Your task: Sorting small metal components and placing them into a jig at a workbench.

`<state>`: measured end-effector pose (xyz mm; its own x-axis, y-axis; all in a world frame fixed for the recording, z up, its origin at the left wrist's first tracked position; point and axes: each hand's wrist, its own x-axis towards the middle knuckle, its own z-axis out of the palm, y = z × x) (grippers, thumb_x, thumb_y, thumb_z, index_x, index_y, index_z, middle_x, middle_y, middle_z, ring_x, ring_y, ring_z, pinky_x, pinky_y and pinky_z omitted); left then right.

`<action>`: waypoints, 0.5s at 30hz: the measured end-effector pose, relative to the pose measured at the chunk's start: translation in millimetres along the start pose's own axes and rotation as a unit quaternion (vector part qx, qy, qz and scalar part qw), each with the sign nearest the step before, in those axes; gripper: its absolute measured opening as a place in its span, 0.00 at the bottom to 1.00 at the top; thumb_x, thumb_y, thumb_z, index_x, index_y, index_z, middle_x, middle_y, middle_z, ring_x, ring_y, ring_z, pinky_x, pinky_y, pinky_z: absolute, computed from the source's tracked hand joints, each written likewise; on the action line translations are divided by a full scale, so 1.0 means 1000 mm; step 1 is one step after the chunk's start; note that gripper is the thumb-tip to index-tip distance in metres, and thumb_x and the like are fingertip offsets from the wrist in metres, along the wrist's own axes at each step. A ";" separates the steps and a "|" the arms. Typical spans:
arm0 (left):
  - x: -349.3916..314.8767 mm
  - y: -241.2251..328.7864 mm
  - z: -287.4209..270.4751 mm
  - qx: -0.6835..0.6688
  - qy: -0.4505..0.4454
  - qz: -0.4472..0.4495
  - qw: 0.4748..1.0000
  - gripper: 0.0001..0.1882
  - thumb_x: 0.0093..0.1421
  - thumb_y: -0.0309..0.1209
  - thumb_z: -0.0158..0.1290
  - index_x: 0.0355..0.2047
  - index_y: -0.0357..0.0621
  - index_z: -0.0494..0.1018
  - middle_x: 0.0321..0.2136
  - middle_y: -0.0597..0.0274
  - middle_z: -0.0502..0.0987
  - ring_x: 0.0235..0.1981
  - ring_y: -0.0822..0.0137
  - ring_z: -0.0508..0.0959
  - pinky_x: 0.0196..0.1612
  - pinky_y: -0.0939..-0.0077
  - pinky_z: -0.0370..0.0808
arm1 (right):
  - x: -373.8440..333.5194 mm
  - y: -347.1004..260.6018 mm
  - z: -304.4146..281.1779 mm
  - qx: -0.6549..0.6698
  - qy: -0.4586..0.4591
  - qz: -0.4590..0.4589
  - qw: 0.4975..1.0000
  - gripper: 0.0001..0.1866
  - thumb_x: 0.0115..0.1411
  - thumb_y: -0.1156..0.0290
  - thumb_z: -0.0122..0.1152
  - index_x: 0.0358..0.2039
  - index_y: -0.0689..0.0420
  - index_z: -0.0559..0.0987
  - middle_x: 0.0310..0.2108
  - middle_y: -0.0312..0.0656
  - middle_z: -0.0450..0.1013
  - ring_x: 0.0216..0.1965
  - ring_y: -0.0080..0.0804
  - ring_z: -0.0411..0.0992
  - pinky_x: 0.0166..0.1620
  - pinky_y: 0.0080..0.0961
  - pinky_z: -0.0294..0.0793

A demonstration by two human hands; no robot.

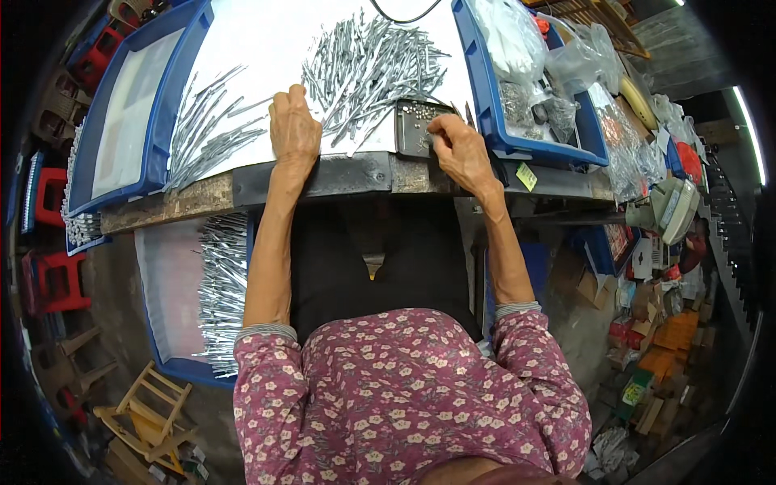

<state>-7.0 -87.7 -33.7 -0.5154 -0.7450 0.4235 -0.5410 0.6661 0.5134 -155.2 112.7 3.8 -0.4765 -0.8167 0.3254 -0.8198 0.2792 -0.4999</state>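
Observation:
My left hand (293,125) rests knuckles-up on the white table top (267,36), fingers curled at the near edge of a big heap of thin silver metal rods (368,69); whether it grips a rod is hidden. My right hand (457,145) reaches into a small dark metal tray (412,125) that holds tiny silver parts, fingertips pinched over them. A second, flatter bunch of metal rods (210,129) lies to the left of my left hand.
A blue bin (121,113) with a pale liner sits at the left, another blue bin (533,97) with plastic bags at the right. Below the table edge a blue crate (174,307) holds bundled rods. Red stools, wooden stools and boxes crowd the floor.

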 end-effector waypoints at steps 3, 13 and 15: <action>0.000 0.002 0.001 0.020 -0.001 0.032 0.999 0.12 0.50 0.18 0.42 0.36 0.34 0.68 0.29 0.46 0.68 0.34 0.50 0.69 0.38 0.63 0.67 | 0.001 0.000 0.004 0.010 -0.029 -0.009 0.999 0.06 0.52 0.76 0.51 0.30 0.63 0.72 0.24 0.47 0.71 0.26 0.38 0.71 0.31 0.29 0.69; 0.004 -0.018 -0.018 -0.091 0.045 0.022 0.995 0.11 0.48 0.18 0.45 0.35 0.32 0.68 0.31 0.46 0.69 0.35 0.53 0.69 0.40 0.63 0.66 | 0.011 0.003 0.015 -0.064 -0.034 -0.043 0.996 0.05 0.50 0.76 0.53 0.26 0.64 0.71 0.23 0.51 0.70 0.27 0.46 0.71 0.31 0.35 0.68; 0.005 -0.027 -0.035 -0.100 0.067 0.012 0.993 0.11 0.48 0.18 0.44 0.34 0.31 0.68 0.31 0.46 0.69 0.35 0.53 0.69 0.39 0.63 0.66 | 0.014 0.003 0.020 -0.077 -0.025 -0.058 0.995 0.05 0.49 0.75 0.53 0.24 0.64 0.70 0.22 0.53 0.69 0.27 0.50 0.69 0.30 0.38 0.66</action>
<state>28.3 -110.4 -19.2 -0.4265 -0.7364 0.5253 -0.3796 0.6728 0.6350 -157.7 91.5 -9.4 -0.3629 -0.8707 0.3320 -0.9091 0.2526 -0.3312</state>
